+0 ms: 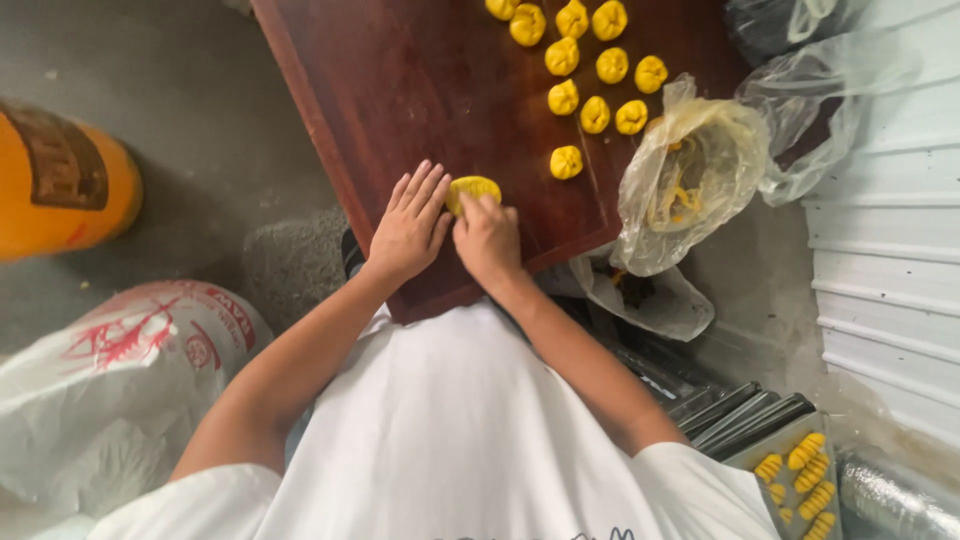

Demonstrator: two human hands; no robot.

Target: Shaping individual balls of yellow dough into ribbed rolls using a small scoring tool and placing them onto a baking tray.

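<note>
Left hand [408, 228] flat beside, right hand [487, 236] pressing yellow dough piece [473, 188], half hidden by fingers, on dark wooden counter [400, 100]; grip unclear.

Both hands together on the near part of the desk [400, 90], left hand [408, 228] just left of right hand [487, 238], dough piece [472, 188] under the fingertips, shaped dough balls [596, 62] farther back to the right, plastic bag [690, 175] at the right edge, sack [110, 390] on the floor at left.
</note>
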